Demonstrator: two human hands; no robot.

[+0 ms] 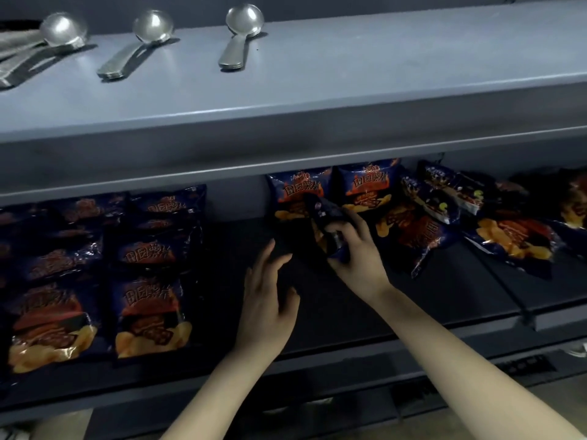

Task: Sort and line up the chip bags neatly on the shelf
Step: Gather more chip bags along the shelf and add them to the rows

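Dark blue chip bags with orange print fill the lower shelf point(349, 312). Two neat rows of bags point(149, 281) lie at the left. Two bags point(365, 182) stand upright at the back centre, and a loose heap of bags point(508, 236) lies tumbled at the right. My right hand point(355, 252) grips one chip bag point(320, 217) by its lower edge, held tilted in front of the upright pair. My left hand point(266, 300) hovers just left of it with fingers spread, holding nothing.
The grey upper shelf point(317, 90) overhangs the bags and carries several metal spoons point(238, 36) in small stacks. A divider rail point(508, 290) crosses the lower shelf at the right. Bare dark shelf surface lies between the left rows and my hands.
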